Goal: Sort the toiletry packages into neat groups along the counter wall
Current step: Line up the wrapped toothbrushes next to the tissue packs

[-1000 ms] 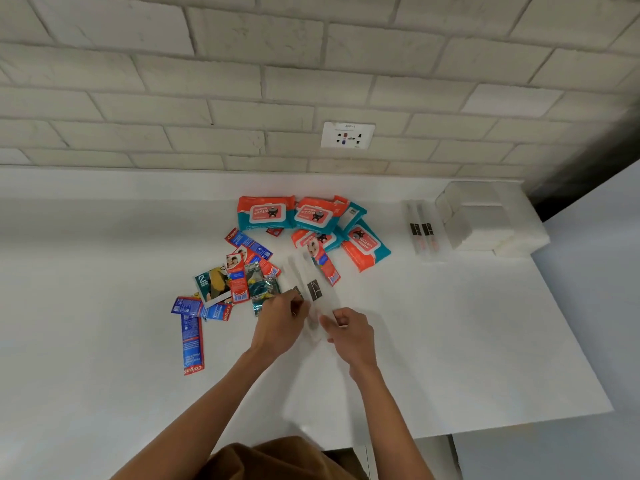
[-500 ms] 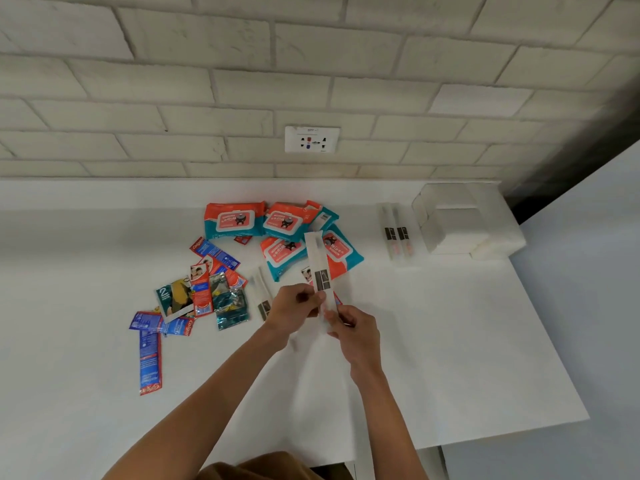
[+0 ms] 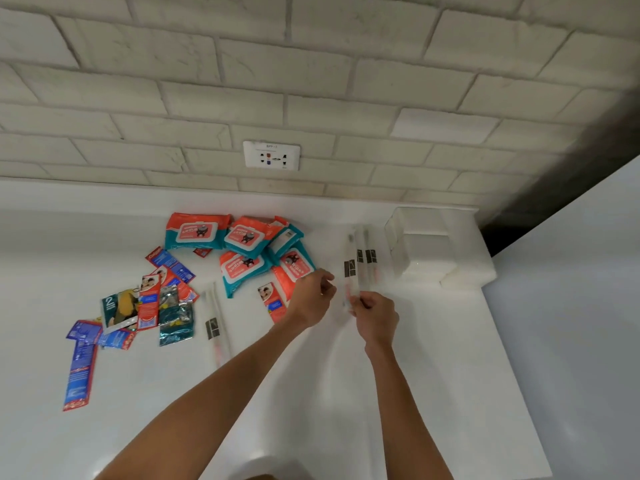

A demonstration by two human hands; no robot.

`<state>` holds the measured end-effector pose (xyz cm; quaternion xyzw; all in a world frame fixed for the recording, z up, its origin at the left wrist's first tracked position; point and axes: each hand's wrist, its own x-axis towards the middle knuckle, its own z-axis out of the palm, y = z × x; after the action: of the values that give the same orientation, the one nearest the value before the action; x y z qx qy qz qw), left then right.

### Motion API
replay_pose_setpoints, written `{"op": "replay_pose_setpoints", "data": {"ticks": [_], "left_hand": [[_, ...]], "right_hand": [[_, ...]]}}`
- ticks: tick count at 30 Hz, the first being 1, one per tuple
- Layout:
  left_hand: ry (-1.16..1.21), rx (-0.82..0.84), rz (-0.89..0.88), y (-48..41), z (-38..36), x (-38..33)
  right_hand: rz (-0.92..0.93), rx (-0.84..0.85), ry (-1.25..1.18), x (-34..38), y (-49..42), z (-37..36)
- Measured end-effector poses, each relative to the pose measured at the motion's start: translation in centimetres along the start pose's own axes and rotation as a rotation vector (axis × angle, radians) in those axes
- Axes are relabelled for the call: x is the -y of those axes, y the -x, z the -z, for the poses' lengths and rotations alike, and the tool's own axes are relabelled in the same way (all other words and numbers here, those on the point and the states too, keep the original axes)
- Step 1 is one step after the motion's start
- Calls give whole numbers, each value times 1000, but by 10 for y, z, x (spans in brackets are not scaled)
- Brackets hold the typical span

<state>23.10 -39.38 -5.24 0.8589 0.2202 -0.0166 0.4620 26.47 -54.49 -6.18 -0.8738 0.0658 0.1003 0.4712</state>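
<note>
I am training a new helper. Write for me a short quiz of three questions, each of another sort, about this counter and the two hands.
1. True or false: the right hand holds a clear toothbrush pack.
2. Which lies nearest the white boxes? A. the wipes packs B. the two clear toothbrush packs by the wall C. the long blue toothpaste box
3. Fill in: one more clear toothbrush pack lies on the counter to the ____ of the left hand.

Key: 1 true; 2 B; 3 left
</note>
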Motion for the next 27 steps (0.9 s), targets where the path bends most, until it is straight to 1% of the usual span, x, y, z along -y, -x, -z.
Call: {"op": "replay_pose_setpoints", "data": {"ticks": [5,10,16,18,20,22,25,27], "left_hand": [[-200,-6,-110,-19,-11,-18],[-371,33,-158,-41,-18,-20],[-538,197,-184,-67,-25,-1],[-587,225,-193,-70,-26,3],[-608,229,-199,-72,-26,4],[-620,222,-204,-73,-26,5],[-618,209,-195,-74,-28,7],[-618,180,-204,-73,-29,7]], "right_hand": [[13,29,24,1,-41,1],[43,75,41,1,-60,-12],[127,86,105,-2,-68,-28],[162,94,134,-5,-69,-32],[209,102,189,-5,-69,-32],[265,105,302,-3,-66,-29],[373,66,510,-1,-61,-19],[457,11,547,-3,-60,-14]]}}
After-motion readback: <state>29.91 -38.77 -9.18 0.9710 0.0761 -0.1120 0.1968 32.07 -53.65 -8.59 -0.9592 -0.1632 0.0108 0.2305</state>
